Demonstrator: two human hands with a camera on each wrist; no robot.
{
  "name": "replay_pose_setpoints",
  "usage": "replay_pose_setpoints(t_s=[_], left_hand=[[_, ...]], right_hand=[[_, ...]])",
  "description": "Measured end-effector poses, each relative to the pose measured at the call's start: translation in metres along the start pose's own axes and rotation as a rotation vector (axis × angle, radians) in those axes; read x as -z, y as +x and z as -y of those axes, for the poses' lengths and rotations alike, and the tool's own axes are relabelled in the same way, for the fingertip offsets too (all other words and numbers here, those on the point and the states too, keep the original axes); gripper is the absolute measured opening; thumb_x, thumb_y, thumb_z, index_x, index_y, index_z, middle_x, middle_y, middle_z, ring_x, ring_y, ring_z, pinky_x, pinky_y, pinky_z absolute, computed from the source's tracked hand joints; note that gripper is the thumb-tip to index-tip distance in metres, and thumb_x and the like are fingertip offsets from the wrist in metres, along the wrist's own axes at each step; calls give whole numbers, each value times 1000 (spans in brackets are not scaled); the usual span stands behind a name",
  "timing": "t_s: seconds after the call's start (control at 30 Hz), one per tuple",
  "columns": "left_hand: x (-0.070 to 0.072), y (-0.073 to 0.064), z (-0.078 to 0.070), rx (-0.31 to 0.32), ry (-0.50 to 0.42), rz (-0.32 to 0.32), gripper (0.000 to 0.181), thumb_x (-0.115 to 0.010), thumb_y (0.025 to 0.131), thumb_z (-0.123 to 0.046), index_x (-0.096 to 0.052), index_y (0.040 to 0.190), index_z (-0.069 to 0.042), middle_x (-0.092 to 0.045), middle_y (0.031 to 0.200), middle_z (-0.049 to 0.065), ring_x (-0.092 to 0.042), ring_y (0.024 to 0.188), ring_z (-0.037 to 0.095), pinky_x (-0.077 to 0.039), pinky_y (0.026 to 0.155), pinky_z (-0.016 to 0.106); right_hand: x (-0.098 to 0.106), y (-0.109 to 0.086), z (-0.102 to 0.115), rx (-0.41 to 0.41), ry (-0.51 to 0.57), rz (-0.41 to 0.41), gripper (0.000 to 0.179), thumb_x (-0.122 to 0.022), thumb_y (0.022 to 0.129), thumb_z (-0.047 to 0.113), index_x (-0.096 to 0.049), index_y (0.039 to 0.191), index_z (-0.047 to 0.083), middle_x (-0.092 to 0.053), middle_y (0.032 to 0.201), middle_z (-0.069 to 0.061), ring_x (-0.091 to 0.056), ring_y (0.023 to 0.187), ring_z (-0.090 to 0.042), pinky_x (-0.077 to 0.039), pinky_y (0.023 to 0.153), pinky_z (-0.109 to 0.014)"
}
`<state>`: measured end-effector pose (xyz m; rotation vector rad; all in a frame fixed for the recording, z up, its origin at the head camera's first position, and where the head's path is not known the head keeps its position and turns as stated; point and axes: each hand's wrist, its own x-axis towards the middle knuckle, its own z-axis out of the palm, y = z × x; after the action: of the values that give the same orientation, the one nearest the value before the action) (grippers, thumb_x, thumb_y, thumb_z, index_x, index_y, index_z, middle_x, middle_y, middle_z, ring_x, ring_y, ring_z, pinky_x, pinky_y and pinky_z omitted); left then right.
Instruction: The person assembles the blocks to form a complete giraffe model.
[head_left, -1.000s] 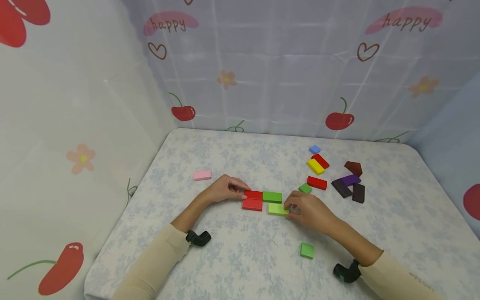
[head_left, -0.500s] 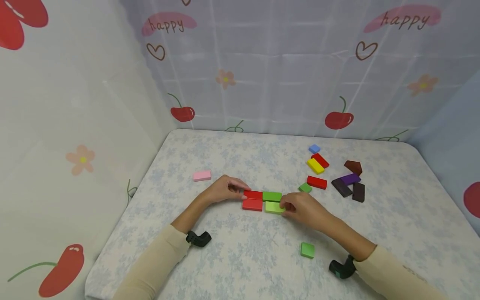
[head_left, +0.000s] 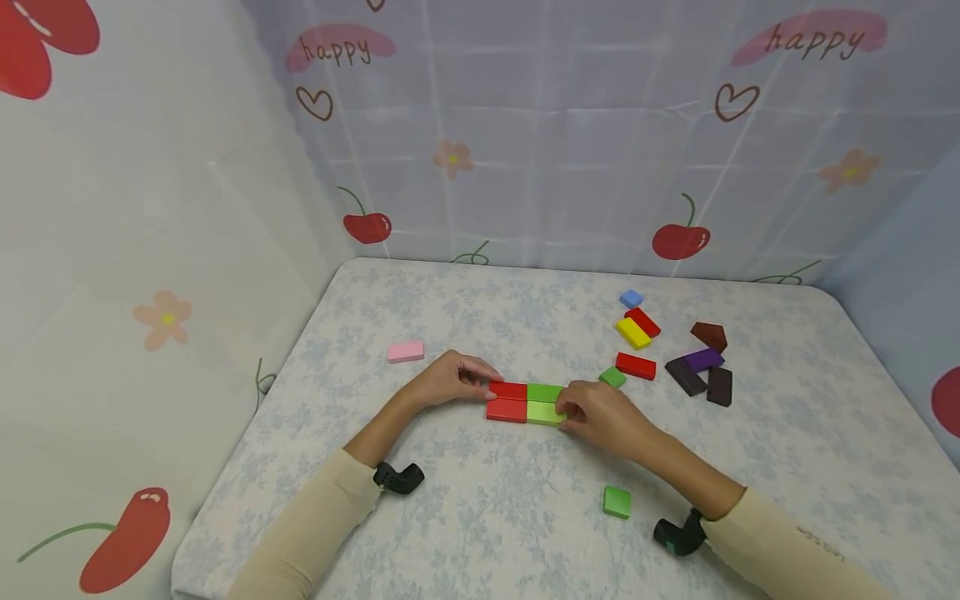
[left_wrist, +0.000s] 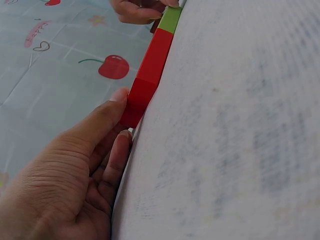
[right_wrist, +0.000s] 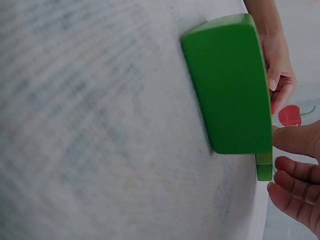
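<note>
Two red blocks meet two green ones in a flat two-by-two group at the table's middle. My left hand (head_left: 450, 379) holds the left end of the far red block (head_left: 512, 389), its thumb on the red end in the left wrist view. The near red block (head_left: 507, 411) lies flush in front of it. With thumb and fingers, my right hand (head_left: 611, 418) pinches the right end of the light green block (head_left: 542, 412). Behind that sits the darker green block (head_left: 544, 392), its right end partly covered by the hand.
A loose green square block (head_left: 617, 502) lies nearer the front, large in the right wrist view. Left of the group is a pink block (head_left: 406, 351). Back right are red (head_left: 636, 366), yellow (head_left: 633, 333), blue (head_left: 632, 298), purple (head_left: 703, 360) and dark blocks (head_left: 720, 387).
My right hand has slid the light green block leftward and slightly away from me, up against the near red block and the darker green one. My left hand has stayed in place.
</note>
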<state>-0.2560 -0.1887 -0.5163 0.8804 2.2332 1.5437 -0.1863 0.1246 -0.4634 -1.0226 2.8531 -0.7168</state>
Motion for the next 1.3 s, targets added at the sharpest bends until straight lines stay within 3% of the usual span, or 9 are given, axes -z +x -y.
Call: replay_pose_setpoints(t_s=[0.23,0.37,0.47,0.57,1.0,1.17,1.3], left_hand=[[0,1,0,1,3,5,28,-85,85,-15,-80,112,-15,-74,112,-1,-60,77,16,-48,64,25],[0,0,-1,5,3,5,28,-85,85,-15,-80,112,-16,-74,112,-2,-60,77,15,-48,65,25],[-1,1,-1,8,8,5,28,-85,84,-15,-80,112,-16,-74,112,-2,-60,77,15,-48,65,25],[-1,1,-1,9,8,5,28,-85,85,-16,-80,112,-15,-74,112,-1,-60,77,16,-49,65,26],[1,3,-1,20,14,4,28,-86,84,-17,-80,112,-16,-74,113,-1,-61,77,16,-49,66,26],[1,1,-2,27,20,2,28,-85,85,-18,-80,112,-18,-74,112,-3,-60,77,16,-49,66,26],[1,0,-3,26,19,4,27,-85,86,-20,-80,113,-20,-74,111,-4,-60,78,16,-49,67,26]], right_hand=[[-1,-1,-1,16,-94,-51,27,-93,75,21,-75,96,18,-62,116,-3,-62,81,-15,-52,65,-25],[0,0,-1,-4,-97,-29,32,-91,77,24,-76,104,18,-63,130,-8,-67,99,-23,-57,75,-35],[0,0,-1,-10,-86,-12,33,-91,78,24,-76,107,16,-65,130,-9,-65,114,-28,-57,86,-43],[0,-1,-1,-4,-71,-12,34,-91,78,23,-76,107,15,-67,128,-8,-63,116,-28,-55,90,-45],[0,1,-2,16,-70,-29,34,-91,77,22,-76,106,14,-67,126,-9,-65,112,-27,-56,87,-43],[3,1,-1,-5,-79,-5,36,-87,82,29,-75,113,14,-66,129,-9,-64,115,-27,-56,88,-44],[12,-2,-6,-45,-44,-30,33,-83,87,27,-74,116,14,-66,129,-8,-66,101,-23,-57,79,-38]])
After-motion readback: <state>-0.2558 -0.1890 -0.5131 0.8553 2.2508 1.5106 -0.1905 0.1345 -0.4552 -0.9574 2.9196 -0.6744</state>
